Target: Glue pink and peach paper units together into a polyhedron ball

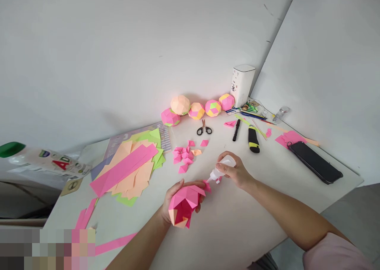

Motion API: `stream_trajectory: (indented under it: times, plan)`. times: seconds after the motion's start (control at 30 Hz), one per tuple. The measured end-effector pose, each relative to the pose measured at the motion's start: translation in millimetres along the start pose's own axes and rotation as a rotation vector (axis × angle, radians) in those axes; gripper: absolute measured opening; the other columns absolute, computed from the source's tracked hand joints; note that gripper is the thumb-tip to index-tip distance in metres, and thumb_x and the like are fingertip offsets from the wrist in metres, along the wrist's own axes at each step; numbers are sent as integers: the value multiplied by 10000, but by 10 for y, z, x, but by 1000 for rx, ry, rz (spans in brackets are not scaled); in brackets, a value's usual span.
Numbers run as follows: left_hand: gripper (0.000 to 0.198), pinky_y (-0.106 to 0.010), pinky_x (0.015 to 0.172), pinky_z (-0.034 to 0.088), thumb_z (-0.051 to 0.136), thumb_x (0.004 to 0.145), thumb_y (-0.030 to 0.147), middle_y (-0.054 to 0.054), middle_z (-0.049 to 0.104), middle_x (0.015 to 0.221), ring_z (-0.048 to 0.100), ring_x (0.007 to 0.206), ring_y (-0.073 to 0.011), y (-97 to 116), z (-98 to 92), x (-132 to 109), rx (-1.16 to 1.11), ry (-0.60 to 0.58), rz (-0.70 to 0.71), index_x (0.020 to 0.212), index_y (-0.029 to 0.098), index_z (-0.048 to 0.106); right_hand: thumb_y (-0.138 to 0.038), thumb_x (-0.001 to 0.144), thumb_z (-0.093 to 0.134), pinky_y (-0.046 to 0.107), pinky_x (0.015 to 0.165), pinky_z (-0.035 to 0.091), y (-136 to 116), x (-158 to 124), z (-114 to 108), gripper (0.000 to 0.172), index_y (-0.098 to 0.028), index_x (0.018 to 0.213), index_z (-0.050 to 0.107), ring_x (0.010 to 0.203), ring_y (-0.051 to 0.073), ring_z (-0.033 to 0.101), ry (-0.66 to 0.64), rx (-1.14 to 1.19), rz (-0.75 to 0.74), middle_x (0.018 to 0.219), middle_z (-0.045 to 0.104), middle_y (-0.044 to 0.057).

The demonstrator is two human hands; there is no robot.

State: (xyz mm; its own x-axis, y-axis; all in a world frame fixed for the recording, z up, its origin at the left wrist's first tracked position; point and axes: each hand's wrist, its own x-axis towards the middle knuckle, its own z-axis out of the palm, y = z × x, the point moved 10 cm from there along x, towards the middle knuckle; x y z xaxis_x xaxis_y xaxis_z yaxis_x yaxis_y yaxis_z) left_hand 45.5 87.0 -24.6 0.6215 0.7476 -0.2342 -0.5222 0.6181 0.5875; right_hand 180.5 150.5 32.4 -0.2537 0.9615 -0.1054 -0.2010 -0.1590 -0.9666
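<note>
My left hand [171, 200] is wrapped around a partly built pink paper ball [184, 204], held just above the white table [237, 218]. My right hand [236, 171] grips a small white glue bottle [223, 167] tilted down to the left, its nozzle touching a pink flap at the ball's upper right edge. Several small folded pink paper pieces [184, 157] lie on the table just beyond both hands.
A stack of pink, peach and green paper sheets [130, 169] lies left. Several finished paper balls [196, 109] line the wall, with scissors [204, 129], a black pen [236, 130], a cutter [253, 140], a phone [315, 162] and a white box [242, 84].
</note>
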Motion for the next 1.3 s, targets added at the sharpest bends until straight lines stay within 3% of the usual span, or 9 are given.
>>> stream_trajectory:
  times: [0.17,0.37,1.3]
  plan:
    - [556,-296,513,483,347,873,450,-184,631,933,602,707,-218,5,30,2,8,-14,-2,1064,36,664,-328,644,768,197,411,236,40,15,-8,268,-208,740,549,481,76,341,-3,18,18,524,426,-72]
    - [534,-296,512,485,352,876,434,-199,624,1036,609,731,-222,16,29,-1,6,2,4,1054,44,672,-318,652,763,203,412,221,68,19,-22,251,-217,743,552,483,80,328,-6,22,29,534,418,-73]
    - [535,-288,519,488,365,874,443,-201,624,1026,612,727,-217,6,25,1,-2,1,7,1027,38,679,-350,606,775,201,399,254,94,71,-60,286,-200,718,558,472,81,381,31,48,57,533,453,-64]
